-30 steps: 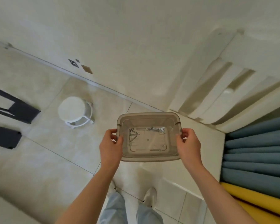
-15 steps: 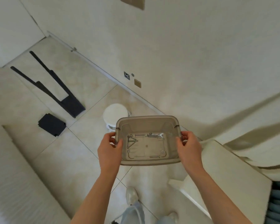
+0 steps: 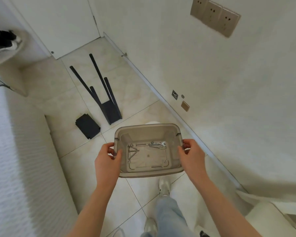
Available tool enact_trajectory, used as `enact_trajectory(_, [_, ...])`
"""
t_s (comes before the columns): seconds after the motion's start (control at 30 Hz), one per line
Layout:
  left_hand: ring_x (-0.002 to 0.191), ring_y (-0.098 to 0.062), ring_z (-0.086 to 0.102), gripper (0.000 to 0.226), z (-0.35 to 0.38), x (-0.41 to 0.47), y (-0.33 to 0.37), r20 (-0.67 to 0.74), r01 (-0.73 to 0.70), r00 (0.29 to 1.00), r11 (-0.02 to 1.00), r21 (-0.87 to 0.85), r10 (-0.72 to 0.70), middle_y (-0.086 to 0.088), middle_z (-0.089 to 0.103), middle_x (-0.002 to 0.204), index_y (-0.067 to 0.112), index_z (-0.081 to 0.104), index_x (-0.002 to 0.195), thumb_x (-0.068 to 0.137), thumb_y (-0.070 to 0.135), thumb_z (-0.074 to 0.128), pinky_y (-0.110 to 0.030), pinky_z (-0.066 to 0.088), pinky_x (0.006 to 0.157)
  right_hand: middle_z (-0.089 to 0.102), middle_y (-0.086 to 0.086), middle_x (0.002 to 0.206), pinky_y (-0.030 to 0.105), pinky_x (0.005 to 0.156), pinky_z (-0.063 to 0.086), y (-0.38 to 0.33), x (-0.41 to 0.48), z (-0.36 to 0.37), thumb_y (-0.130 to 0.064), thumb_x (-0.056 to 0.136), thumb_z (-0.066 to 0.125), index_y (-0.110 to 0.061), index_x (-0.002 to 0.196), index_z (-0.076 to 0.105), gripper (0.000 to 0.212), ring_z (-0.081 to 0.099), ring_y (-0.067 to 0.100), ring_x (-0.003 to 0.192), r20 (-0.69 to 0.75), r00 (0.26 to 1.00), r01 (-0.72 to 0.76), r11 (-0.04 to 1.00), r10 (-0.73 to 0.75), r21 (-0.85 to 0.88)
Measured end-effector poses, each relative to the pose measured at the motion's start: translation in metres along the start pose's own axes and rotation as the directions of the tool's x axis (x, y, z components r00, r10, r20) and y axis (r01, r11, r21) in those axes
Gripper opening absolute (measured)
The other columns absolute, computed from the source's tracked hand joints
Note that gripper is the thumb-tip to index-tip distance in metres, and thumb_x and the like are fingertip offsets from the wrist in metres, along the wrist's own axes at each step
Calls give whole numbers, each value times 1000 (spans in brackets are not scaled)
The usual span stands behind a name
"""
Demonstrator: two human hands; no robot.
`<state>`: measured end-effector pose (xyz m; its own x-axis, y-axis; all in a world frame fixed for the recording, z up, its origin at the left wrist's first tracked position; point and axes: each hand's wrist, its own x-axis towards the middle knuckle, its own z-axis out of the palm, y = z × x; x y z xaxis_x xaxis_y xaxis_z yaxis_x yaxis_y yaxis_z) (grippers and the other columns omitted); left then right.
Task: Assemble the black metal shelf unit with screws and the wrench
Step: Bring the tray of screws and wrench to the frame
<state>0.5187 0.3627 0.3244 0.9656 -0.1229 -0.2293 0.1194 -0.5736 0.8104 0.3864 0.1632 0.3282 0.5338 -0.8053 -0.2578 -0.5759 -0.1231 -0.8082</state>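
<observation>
Head view: a translucent plastic bin (image 3: 147, 132) is held level in the middle of the frame. It is gripped at its short ends by the left hand (image 3: 108, 161) and the right hand (image 3: 192, 156), with thumbs hooked over the rim and fingers curled beneath it. On the bin's floor a scatter of screws (image 3: 132, 151) is seen toward the left and far side, and what appears to be a small wrench (image 3: 163, 144) lies at the far right corner. Compared with a second ago, the grip on the bin is unchanged, but the surroundings have swung. The black frame piece (image 3: 110, 111), made of long bars meeting at a dark panel, was then cut off at the left edge and is now laid out in full on the tiles above and left of the bin. A stack of black panels (image 3: 87, 126) sits just beside it at lower left. The white stool (image 3: 152, 122) was in plain sight before and is now almost wholly hidden behind the bin's far wall. The blue and yellow cushions have left the picture, and wall sockets (image 3: 214, 18) have entered at the upper right. From this it is judged that the hardware is being carried toward the shelf parts. No joining has begun, and the bin is likely to be set down near the black pieces first.
</observation>
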Motion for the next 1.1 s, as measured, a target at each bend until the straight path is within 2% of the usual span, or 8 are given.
enact_trajectory(0.2, [72,-15,58,22,3,67,18,-95,54,994,998,-14,-55,1,61,85,22,60,114,93,18,66,-26,44,55,60,-8,89,12,63,40,-49,78,33,-17,93,63,-24,102,52,15,57,5,79,114,990,91,995,-87,-33])
enact_trajectory(0.33, [74,-18,59,22,15,112,38,-153,138,979,990,-5,-137,2,60,87,21,58,116,95,18,64,-28,45,53,59,-7,87,14,64,42,-83,135,48,-16,93,63,-23,101,52,15,58,6,78,205,971,137,989,-124,-52])
enact_trajectory(0.47, [76,-20,61,20,32,155,59,-186,201,962,980,-18,-200,4,59,88,25,54,112,96,18,63,-36,55,56,58,-8,88,14,64,41,-111,188,61,-14,93,62,-21,101,52,15,57,5,78,261,955,168,982,-139,-89])
enact_trajectory(0.67, [78,-16,60,21,51,223,83,-177,253,950,967,-38,-256,4,60,88,24,54,111,94,19,65,-33,54,61,55,-7,91,9,62,36,-143,259,86,-12,95,58,-19,104,51,14,52,1,78,269,952,192,972,-150,-138])
enact_trajectory(0.87, [76,-9,55,21,58,305,111,-102,211,972,977,-31,-213,3,58,88,20,51,110,94,14,63,-21,40,58,54,-2,100,19,73,38,-173,326,127,-11,97,55,-7,120,54,23,55,14,89,234,966,157,967,-107,-202])
enact_trajectory(0.93, [76,-8,54,21,59,342,119,-80,202,976,979,-12,-202,4,58,88,19,51,110,94,14,63,-19,39,59,54,-1,100,21,74,39,-185,350,144,-10,98,54,-6,122,53,25,55,15,89,218,973,126,968,-77,-219])
enact_trajectory(1.03, [78,-4,54,20,57,399,131,-63,207,976,978,-4,-207,10,57,87,19,50,109,94,12,62,-17,38,59,55,-2,93,21,66,40,-210,387,175,-8,98,52,-5,121,52,23,53,10,79,194,981,70,972,-26,-225])
enact_trajectory(1.1, [78,-5,55,20,54,435,138,-62,216,974,976,4,-216,11,57,87,19,50,110,94,13,61,-21,41,60,58,3,98,28,73,45,-229,409,196,-8,98,51,-5,124,50,25,57,17,85,174,985,39,974,1,-223])
